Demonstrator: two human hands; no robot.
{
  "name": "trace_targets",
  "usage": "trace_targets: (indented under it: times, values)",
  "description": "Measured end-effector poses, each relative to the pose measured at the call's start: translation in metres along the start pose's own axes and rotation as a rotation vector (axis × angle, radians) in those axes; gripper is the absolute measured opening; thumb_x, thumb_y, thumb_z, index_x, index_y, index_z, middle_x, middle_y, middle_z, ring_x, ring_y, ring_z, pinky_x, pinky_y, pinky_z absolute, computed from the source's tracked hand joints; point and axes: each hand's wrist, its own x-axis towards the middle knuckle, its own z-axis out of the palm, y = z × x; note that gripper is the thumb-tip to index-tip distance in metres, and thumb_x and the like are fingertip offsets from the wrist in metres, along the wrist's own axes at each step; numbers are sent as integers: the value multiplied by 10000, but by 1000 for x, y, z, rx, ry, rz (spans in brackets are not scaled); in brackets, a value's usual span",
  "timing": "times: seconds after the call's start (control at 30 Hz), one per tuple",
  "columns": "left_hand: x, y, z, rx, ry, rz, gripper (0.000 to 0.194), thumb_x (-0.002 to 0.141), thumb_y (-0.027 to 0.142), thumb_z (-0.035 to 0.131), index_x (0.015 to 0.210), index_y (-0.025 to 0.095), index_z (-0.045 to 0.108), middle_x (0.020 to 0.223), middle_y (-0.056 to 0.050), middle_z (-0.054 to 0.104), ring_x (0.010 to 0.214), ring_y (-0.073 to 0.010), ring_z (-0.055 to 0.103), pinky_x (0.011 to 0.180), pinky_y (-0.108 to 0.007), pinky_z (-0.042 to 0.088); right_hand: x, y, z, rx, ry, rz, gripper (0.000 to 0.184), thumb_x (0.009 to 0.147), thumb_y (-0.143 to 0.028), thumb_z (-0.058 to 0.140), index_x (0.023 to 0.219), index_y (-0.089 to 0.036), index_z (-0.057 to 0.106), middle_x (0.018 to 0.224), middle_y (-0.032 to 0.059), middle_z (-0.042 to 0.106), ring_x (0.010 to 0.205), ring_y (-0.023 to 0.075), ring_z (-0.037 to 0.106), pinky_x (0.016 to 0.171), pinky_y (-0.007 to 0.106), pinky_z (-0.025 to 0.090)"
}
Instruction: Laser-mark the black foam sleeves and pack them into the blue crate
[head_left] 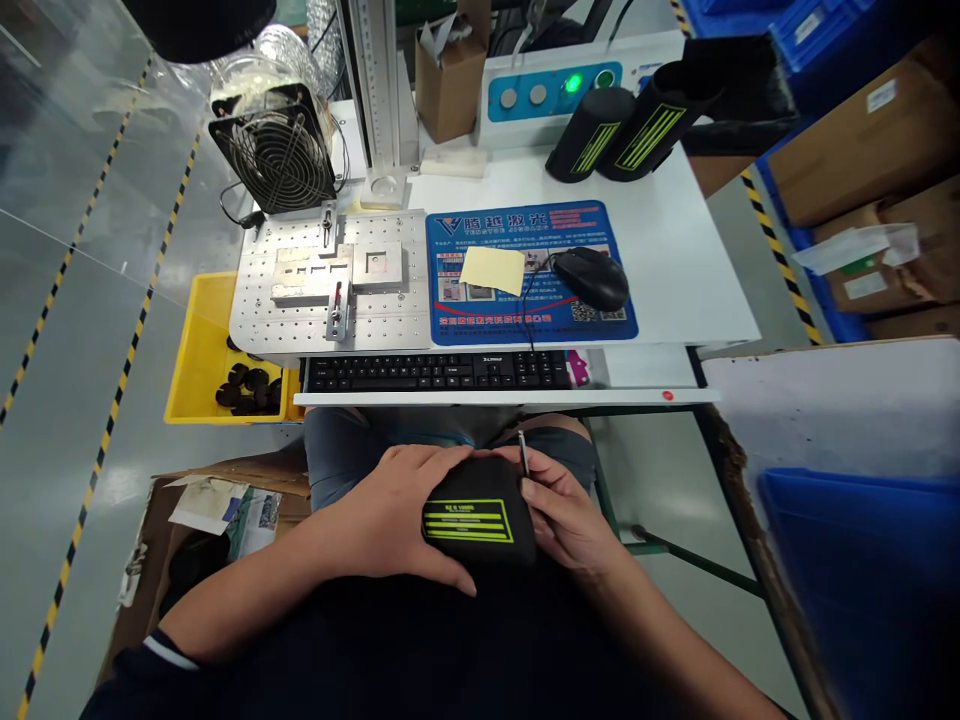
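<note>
Low over my lap lies a black cylinder [480,522] with a yellow-green striped label, its print upside down to me. My left hand [386,515] is wrapped round its left side, thumb below the label and fingers over the top. At the cylinder's right end, my right hand [561,512] pinches a thin metal rod-like tool [523,455] that points up. Its lower part is hidden by the fingers, so its exact kind is unclear. I cannot tell whether the tool touches the cylinder.
On the white table stand two similar black cylinders [592,135], a fan [277,150], a metal fixture plate [255,300] and a mouse [592,278] on a blue mat. Below the table edge sits a keyboard [435,372]. A yellow bin [196,350] holds black parts at left.
</note>
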Motion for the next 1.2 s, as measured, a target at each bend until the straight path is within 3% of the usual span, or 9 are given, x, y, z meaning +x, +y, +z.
trace_targets:
  times: [0.1, 0.27, 0.33, 0.4, 0.5, 0.6, 0.83, 1.07, 1.2]
  values:
    - [-2, -8, 9, 94, 108, -5, 1221, 540, 560, 922, 1558, 256, 321, 1467, -175, 544, 1309, -410, 535, 1153, -624, 341, 1, -12, 15, -101, -17, -68, 415, 756, -452, 825, 1106, -237, 762, 1036, 79, 735, 874, 198, 676, 780, 308, 583]
    - [-9, -36, 16, -312, 194, -21, 1041, 593, 463, 914, 1475, 236, 409, 1429, -158, 564, 1292, -356, 564, 1118, -500, 443, 1, -23, 32, -214, -25, -119, 490, 884, -547, 681, 1246, -218, 713, 560, -48, 526, 429, 78, 385, 417, 206, 352]
    - [-13, -44, 15, -501, 184, -61, 1011, 606, 510, 895, 1453, 213, 431, 1413, -161, 575, 1293, -365, 561, 1112, -503, 447, 0, -23, 35, -268, -8, -145, 501, 927, -569, 615, 1257, -204, 710, 486, -74, 435, 402, 79, 330, 396, 211, 294]
    - [-18, -49, 14, -612, 175, -99, 989, 625, 585, 862, 1438, 196, 455, 1412, -164, 579, 1312, -382, 542, 1118, -513, 433, -2, -22, 36, -330, 30, -212, 442, 940, -532, 616, 1225, -214, 731, 568, -21, 571, 502, 124, 509, 477, 245, 435]
    - [-21, -48, 11, -634, 211, -140, 973, 629, 573, 866, 1427, 188, 463, 1397, -160, 591, 1302, -382, 545, 1116, -507, 432, -5, -23, 35, -494, 48, -397, 311, 975, -391, 602, 1221, -260, 738, 1039, 71, 766, 997, 230, 704, 893, 386, 569]
    - [-21, -42, 5, -459, 297, -174, 961, 630, 431, 907, 1437, 217, 431, 1398, -137, 580, 1300, -348, 546, 1127, -481, 425, -12, -27, 32, -702, 2, -562, 328, 999, -275, 547, 1288, -281, 703, 1303, 67, 708, 1228, 247, 642, 1076, 439, 495]
    - [-12, -28, -12, 135, 337, -155, 979, 684, 403, 866, 1499, 255, 345, 1462, -139, 518, 1344, -337, 511, 1147, -494, 402, -23, -29, 24, -1086, -218, -567, 486, 1005, -175, 395, 1464, -207, 551, 937, 76, 774, 795, 196, 728, 736, 332, 590]
    - [8, -13, -12, 617, 285, -32, 987, 738, 408, 801, 1558, 284, 265, 1410, -141, 558, 1253, -353, 556, 1058, -527, 440, -23, -25, 11, -1237, -120, -530, 557, 989, -155, 393, 1546, -172, 424, 993, 108, 786, 818, 245, 753, 737, 388, 608]
    - [31, -1, -11, 709, 319, 49, 1002, 771, 417, 761, 1585, 257, 198, 1367, -154, 566, 1228, -340, 568, 1047, -511, 449, -17, -18, 10, -1176, 68, -670, 544, 992, -139, 383, 1533, -86, 412, 922, 117, 773, 767, 232, 746, 700, 374, 620]
